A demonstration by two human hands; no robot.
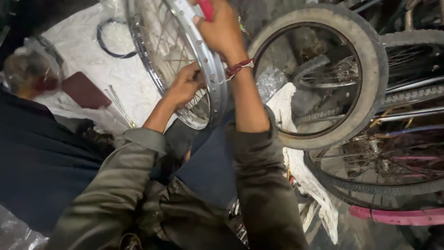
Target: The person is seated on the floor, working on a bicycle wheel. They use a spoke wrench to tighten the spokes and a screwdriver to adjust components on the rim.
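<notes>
Chromed spoked bicycle wheel rim: left hand fingers pinching spokes, right hand gripping red-handled tool; slip risks bending spokes.

A bicycle repair workshop, cramped and grimy. Bare chrome wheel rim with spokes held upright over the lap. Loose dusty tyre propped just beside it. Behind that, stacked bicycle wheels with treaded tyres and a pink frame tube. Loose spokes and a black rubber ring on a dirty white sheet.
</notes>
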